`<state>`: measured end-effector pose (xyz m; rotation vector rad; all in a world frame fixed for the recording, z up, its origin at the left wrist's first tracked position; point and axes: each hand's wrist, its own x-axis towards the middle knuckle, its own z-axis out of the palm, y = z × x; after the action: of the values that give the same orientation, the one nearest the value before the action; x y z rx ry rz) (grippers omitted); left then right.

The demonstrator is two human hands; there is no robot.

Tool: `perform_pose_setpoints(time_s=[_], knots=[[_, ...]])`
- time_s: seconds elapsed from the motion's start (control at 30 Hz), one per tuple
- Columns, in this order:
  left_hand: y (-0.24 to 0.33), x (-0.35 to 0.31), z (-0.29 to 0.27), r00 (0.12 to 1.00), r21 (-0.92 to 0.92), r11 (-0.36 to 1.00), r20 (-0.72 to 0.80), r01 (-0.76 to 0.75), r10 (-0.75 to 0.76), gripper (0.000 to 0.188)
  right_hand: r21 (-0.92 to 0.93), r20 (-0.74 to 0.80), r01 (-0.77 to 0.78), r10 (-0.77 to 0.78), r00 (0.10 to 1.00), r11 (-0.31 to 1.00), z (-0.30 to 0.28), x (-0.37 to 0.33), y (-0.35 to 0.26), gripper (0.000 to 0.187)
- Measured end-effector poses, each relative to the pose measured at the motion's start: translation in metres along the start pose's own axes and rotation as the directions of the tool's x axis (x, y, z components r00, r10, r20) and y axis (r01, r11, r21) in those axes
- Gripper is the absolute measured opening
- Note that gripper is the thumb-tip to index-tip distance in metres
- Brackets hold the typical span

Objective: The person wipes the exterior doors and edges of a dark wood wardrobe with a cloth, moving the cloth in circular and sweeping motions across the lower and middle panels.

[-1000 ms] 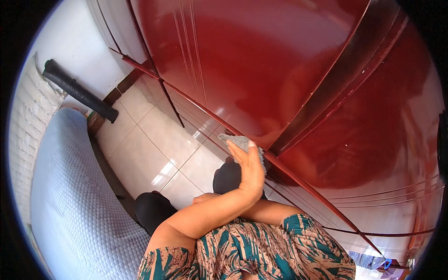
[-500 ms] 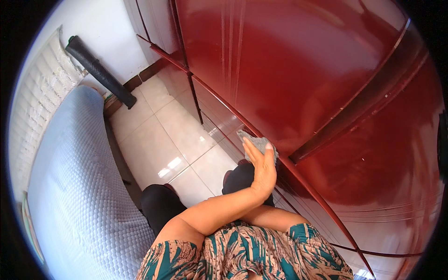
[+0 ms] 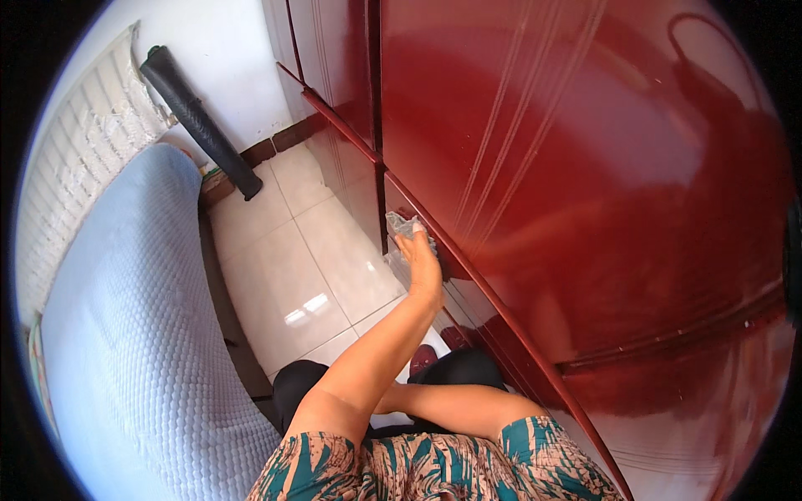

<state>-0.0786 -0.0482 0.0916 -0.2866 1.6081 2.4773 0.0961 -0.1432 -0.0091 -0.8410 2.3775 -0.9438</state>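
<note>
My left hand (image 3: 423,261) presses a grey cloth (image 3: 403,224) against the front of a glossy dark red cabinet (image 3: 576,192), just below its protruding ledge (image 3: 476,275). The fingers lie over the cloth, and part of it sticks out past the fingertips. My left forearm reaches across in front of my body. Beneath it, my right arm lies across my lap; only a bit of my right hand (image 3: 388,401) shows, its fingers hidden behind the left forearm.
On the left stands a bed with a quilted light blue cover (image 3: 150,317). A black roll (image 3: 200,123) leans against the white wall at the back. Pale floor tiles (image 3: 280,259) run between bed and cabinet. My black-clad knees (image 3: 296,384) are close to the cabinet.
My left hand has slid with the cloth along the ledge toward the cabinet's far left end, and the left arm is straighter. The view has shifted too.
</note>
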Motion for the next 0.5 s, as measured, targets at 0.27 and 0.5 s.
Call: perform_pose_setpoints(time_s=[0.27,0.5], knots=[[0.008,0.05,-0.037,0.99,-0.164,0.978,0.067,0.13,-0.121,0.076,-0.118,0.433,-0.094,0.136,0.891,0.989,-0.016,0.003,-0.024,0.038],[-0.023,-0.077,-0.01,0.966,0.251,0.935,0.123,-0.251,0.226,0.08,0.11,0.191,-0.099,0.077,0.979,0.989,0.032,-0.005,-0.003,0.04]])
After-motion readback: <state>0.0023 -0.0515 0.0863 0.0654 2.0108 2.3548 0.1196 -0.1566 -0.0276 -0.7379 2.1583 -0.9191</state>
